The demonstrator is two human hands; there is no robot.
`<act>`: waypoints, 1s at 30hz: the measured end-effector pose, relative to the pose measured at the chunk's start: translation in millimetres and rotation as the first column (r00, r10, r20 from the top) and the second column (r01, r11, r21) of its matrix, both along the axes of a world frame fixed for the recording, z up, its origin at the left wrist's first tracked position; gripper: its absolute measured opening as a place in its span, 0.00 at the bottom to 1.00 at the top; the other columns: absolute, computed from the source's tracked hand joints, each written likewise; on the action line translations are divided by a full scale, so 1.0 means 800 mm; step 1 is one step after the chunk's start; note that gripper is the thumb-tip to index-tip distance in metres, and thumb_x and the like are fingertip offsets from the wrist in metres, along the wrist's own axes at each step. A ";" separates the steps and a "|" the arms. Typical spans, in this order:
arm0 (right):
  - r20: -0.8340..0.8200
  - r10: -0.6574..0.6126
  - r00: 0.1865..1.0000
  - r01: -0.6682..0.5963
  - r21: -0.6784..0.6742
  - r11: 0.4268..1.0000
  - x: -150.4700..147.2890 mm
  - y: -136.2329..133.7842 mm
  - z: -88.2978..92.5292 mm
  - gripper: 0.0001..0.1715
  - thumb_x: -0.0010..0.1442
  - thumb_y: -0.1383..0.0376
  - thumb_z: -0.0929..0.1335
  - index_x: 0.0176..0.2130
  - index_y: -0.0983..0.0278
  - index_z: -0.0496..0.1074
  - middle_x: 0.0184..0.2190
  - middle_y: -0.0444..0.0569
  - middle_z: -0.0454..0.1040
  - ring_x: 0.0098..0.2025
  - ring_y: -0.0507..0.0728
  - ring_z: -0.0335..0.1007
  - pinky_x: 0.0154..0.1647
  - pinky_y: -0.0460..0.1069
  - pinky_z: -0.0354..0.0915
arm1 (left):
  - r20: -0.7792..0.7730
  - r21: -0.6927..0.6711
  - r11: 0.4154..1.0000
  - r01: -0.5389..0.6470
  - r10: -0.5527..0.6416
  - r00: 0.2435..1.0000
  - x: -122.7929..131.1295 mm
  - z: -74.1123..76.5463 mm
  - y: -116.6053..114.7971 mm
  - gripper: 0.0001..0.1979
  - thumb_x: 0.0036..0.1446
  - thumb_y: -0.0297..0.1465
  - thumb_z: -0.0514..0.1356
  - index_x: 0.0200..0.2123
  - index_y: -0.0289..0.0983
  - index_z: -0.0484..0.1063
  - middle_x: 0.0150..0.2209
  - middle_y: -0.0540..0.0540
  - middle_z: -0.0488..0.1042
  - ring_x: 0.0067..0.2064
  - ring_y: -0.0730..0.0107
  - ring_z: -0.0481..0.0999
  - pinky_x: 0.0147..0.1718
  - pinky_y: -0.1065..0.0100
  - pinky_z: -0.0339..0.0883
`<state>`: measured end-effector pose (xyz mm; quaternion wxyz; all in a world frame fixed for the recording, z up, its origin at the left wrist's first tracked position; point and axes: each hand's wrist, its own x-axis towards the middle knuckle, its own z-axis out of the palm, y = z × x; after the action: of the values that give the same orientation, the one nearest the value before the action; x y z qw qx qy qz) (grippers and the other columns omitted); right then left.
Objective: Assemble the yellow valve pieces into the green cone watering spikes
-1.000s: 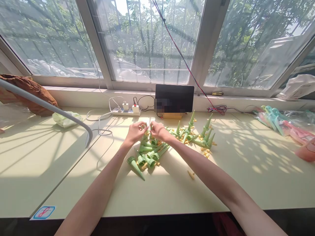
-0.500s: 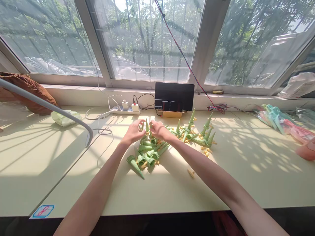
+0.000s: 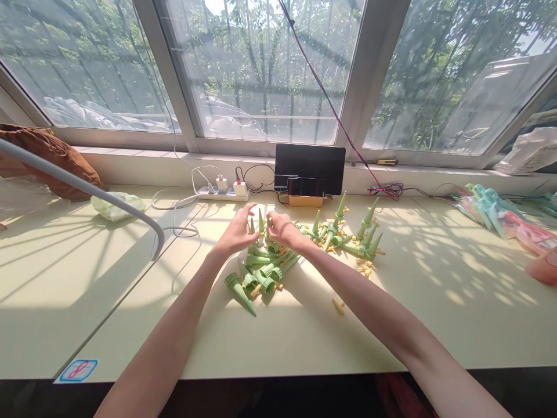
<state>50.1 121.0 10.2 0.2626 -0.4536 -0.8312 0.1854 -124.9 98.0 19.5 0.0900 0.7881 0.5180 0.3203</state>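
Green plastic cone spikes (image 3: pixel 261 270) lie heaped on the table, with small yellow pegs (image 3: pixel 256 289) among them. At the back left of the heap is my left hand (image 3: pixel 237 231), its thumb and fingers apart around an upright green spike (image 3: pixel 252 225) without gripping it. My right hand (image 3: pixel 282 230) is closed at the fingertips on another upright green spike (image 3: pixel 268 223), whose lower part is partly hidden. Between the hands stands a further spike (image 3: pixel 261 220). More spikes (image 3: pixel 363 249) with yellow pegs fitted lie to the right of my right hand.
A black tablet (image 3: pixel 310 167) and a phone (image 3: pixel 306 187) lean at the back by the window. Left of them sits a power strip (image 3: pixel 224 195) with cables. A grey curved tube (image 3: pixel 87 183) crosses the left side. Pink and teal items in plastic (image 3: pixel 491 209) lie far right.
My left hand's fingers have opened away from the upright spike. My right hand stays at nearly the same place. The whole view has shifted slightly.
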 end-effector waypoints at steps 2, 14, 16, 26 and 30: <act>-0.016 0.001 1.000 -0.001 0.020 1.000 0.002 -0.004 0.002 0.11 0.61 0.69 0.64 0.46 0.66 0.65 0.33 0.50 0.72 0.30 0.54 0.67 0.31 0.47 0.65 | 0.010 -0.001 1.000 -0.009 0.009 1.000 -0.001 0.001 0.000 0.39 0.47 0.31 0.59 0.63 0.36 0.53 0.50 0.40 0.67 0.40 0.64 0.70 0.36 0.66 0.68; -0.091 0.069 0.993 -0.030 0.377 0.926 0.106 -0.087 0.003 0.10 0.67 0.68 0.60 0.46 0.66 0.68 0.37 0.53 0.73 0.32 0.54 0.69 0.33 0.49 0.65 | 0.088 0.366 0.915 -0.171 0.149 0.985 0.024 0.038 -0.034 0.21 0.57 0.41 0.60 0.50 0.36 0.68 0.48 0.41 0.70 0.25 0.76 0.66 0.29 0.68 0.65; -0.039 0.059 0.998 -0.038 0.407 0.912 0.137 -0.094 0.000 0.11 0.68 0.67 0.59 0.42 0.65 0.69 0.36 0.52 0.74 0.31 0.54 0.69 0.33 0.48 0.65 | 0.040 0.398 0.908 -0.135 0.129 0.991 0.048 0.039 -0.048 0.12 0.61 0.37 0.55 0.41 0.36 0.71 0.42 0.45 0.74 0.23 0.77 0.63 0.26 0.69 0.62; 0.108 -0.368 0.924 0.300 0.394 0.869 0.216 -0.087 -0.005 0.13 0.65 0.68 0.61 0.46 0.66 0.71 0.39 0.55 0.75 0.36 0.58 0.73 0.36 0.50 0.66 | -0.525 -0.003 0.965 0.261 -0.223 0.821 0.155 -0.016 -0.120 0.09 0.62 0.28 0.51 0.34 0.34 0.69 0.34 0.41 0.71 0.24 0.69 0.69 0.20 0.68 0.52; 0.233 -0.351 0.907 0.268 0.323 0.908 0.215 -0.082 -0.018 0.19 0.63 0.68 0.65 0.53 0.66 0.68 0.49 0.58 0.73 0.44 0.61 0.72 0.44 0.51 0.67 | -0.526 0.005 0.954 0.301 -0.253 0.812 0.157 -0.035 -0.126 0.09 0.63 0.28 0.50 0.33 0.34 0.69 0.34 0.42 0.70 0.24 0.69 0.68 0.19 0.67 0.48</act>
<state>221.7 55.6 -4.6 0.2284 -0.5604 -0.7947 -0.0475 0.9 -2.9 -8.2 -0.0425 0.9152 0.3878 0.1013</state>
